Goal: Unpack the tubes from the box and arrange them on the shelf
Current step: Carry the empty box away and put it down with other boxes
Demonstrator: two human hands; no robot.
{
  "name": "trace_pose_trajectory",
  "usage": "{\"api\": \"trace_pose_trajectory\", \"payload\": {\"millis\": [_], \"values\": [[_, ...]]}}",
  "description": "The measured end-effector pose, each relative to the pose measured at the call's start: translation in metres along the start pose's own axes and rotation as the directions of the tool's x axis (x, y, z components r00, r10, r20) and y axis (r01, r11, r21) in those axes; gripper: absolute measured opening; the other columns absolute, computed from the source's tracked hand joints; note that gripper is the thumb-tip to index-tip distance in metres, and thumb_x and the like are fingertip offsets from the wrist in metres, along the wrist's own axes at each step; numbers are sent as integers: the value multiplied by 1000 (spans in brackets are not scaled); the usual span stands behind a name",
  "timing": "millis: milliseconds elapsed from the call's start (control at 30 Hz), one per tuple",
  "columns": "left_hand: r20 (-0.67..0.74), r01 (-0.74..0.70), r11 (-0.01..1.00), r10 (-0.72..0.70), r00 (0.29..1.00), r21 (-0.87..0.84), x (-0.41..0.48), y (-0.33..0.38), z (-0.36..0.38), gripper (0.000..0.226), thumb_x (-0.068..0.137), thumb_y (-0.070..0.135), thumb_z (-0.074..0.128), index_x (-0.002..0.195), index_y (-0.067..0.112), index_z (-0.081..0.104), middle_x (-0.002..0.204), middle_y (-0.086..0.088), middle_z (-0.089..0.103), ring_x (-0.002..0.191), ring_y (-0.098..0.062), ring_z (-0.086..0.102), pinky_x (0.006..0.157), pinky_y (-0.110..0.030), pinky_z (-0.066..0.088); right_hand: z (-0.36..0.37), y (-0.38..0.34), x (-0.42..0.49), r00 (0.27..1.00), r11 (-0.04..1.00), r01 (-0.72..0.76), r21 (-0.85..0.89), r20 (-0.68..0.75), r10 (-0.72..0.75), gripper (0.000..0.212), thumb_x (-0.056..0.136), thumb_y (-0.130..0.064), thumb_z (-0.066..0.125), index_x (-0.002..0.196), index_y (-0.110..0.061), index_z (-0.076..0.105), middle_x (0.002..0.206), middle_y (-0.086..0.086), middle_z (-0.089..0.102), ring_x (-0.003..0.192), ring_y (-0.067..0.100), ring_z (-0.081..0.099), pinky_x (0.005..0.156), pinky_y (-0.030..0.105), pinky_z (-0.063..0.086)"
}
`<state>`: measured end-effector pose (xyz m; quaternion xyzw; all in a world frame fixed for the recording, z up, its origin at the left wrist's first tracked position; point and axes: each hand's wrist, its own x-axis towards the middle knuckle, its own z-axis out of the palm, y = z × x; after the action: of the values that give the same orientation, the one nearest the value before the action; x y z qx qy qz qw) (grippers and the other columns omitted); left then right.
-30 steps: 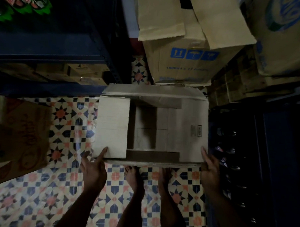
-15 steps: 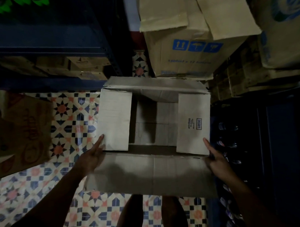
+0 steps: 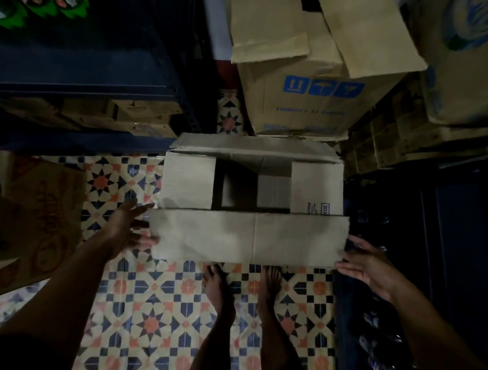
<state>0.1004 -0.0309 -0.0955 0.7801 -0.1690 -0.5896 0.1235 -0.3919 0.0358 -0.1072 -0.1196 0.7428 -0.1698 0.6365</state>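
Note:
A brown cardboard box [image 3: 250, 234] stands on the patterned tile floor in front of my bare feet, its flaps folded outward. The near long flap hangs toward me. Inside I see only dim cardboard inner flaps; no tubes show. My left hand [image 3: 128, 227] is at the left end of the near flap, fingers spread and straight, touching its edge. My right hand [image 3: 364, 261] is at the flap's right lower corner, fingers straight, palm toward the box. A dark blue metal shelf [image 3: 76, 77] stands at the upper left.
A large carton with blue handling symbols [image 3: 317, 99] stands right behind the box, with more stacked cartons [image 3: 454, 66] at the right. A printed carton [image 3: 31, 220] lies at the left. Dark racks with bottles [image 3: 380, 332] line the right side.
The box's flaps have come open: first the right one, then the near long flap folded down toward me. Both hands slid from the box's near edge to that flap's ends.

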Motion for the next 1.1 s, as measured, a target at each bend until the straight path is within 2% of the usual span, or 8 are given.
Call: {"api": "trace_pose_trajectory", "payload": {"millis": [133, 200, 300, 433, 567, 767, 867, 1100], "values": [[17, -199, 954, 201, 979, 225, 8, -3, 23, 40, 100, 38, 40, 135, 20, 48, 127, -20, 54, 97, -28, 57, 82, -37, 46, 17, -8, 4, 979, 934, 8, -358, -185, -79, 40, 90, -23, 69, 125, -14, 53, 108, 11, 65, 78, 25, 65, 64, 30, 51], [-20, -192, 862, 228, 973, 469, 10, -9, 33, 64, 92, 41, 58, 147, 21, 31, 144, -17, 40, 121, -32, 47, 99, -43, 40, 23, -18, 16, 954, 897, 27, -442, -256, -155, 43, 90, -17, 67, 130, -14, 49, 117, 10, 62, 91, 25, 60, 79, 32, 49], [-82, -192, 702, 336, 938, 686, 21, -26, 40, 87, 83, 41, 69, 150, 24, 18, 141, -19, 39, 123, -37, 46, 99, -49, 45, 33, -53, 40, 919, 886, 178, -429, -249, -305, 57, 91, -11, 63, 144, -16, 41, 135, 7, 54, 119, 27, 54, 100, 37, 43], [-96, -186, 702, 341, 935, 687, 31, -31, 45, 99, 81, 35, 73, 152, 29, 4, 142, -19, 41, 122, -38, 48, 95, -53, 48, 51, -117, 70, 908, 908, 322, -268, -183, -376, 63, 98, -21, 57, 153, -27, 26, 146, 2, 46, 128, 22, 48, 107, 41, 41], [-48, -193, 674, 322, 946, 713, 33, -32, 41, 108, 82, 32, 73, 151, 33, -11, 143, -25, 37, 119, -42, 50, 93, -51, 49, 60, -153, 106, 923, 942, 275, -192, -220, -315, 61, 99, -37, 52, 153, -21, 27, 151, 8, 42, 133, 29, 45, 111, 48, 38], [-41, -206, 656, 341, 939, 726, 27, -40, 40, 108, 83, 33, 71, 150, 36, -13, 143, -26, 36, 119, -43, 49, 91, -52, 50, 52, -162, 131, 950, 981, 70, -178, -288, -120, 50, 94, -20, 61, 139, -11, 43, 121, 16, 58, 99, 29, 61, 78, 45, 56], [-46, -209, 649, 353, 935, 732, 27, -43, 42, 108, 84, 32, 71, 150, 36, -15, 142, -27, 38, 118, -43, 50, 89, -52, 50, 45, -167, 139, 967, 989, 28, -147, -248, -64, 42, 91, -12, 62, 132, -10, 52, 119, 16, 62, 86, 24, 61, 58, 31, 49], [-63, -189, 643, 348, 935, 742, 25, -41, 46, 105, 86, 31, 68, 151, 32, -15, 146, -27, 33, 117, -44, 52, 90, -53, 50, 40, -155, 126, 980, 983, 112, -146, -148, -134, 37, 97, -6, 52, 134, -11, 54, 129, 20, 58, 117, 38, 56, 99, 54, 48]]}}
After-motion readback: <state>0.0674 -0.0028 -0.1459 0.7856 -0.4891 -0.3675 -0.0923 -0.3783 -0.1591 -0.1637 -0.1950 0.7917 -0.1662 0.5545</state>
